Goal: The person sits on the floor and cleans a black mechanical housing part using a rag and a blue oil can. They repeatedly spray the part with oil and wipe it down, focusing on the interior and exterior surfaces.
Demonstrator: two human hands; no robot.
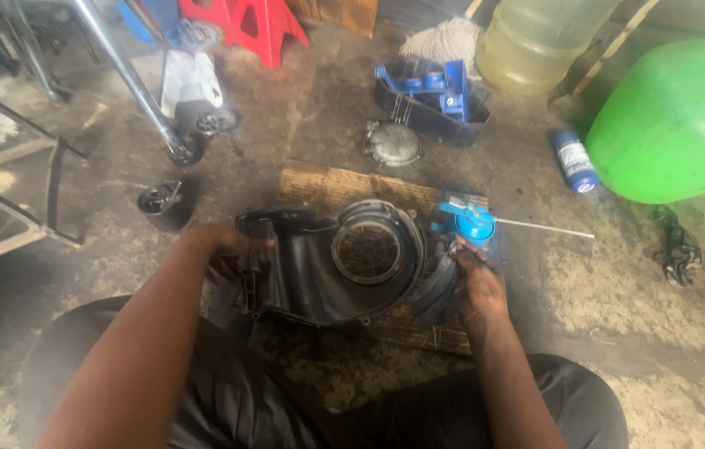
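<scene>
While the black plastic housing [327, 266] with its round mesh grille sits on the cardboard sheet [327, 187] between your knees, keep your left hand [224, 245] clamped on its left edge and your right hand [479, 287] gripping the right rim, steady beside the blue-capped spray can [469, 223].

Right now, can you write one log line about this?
left hand: holds black cover | right hand: grips cover's other side | blue spray can: beside it
</scene>
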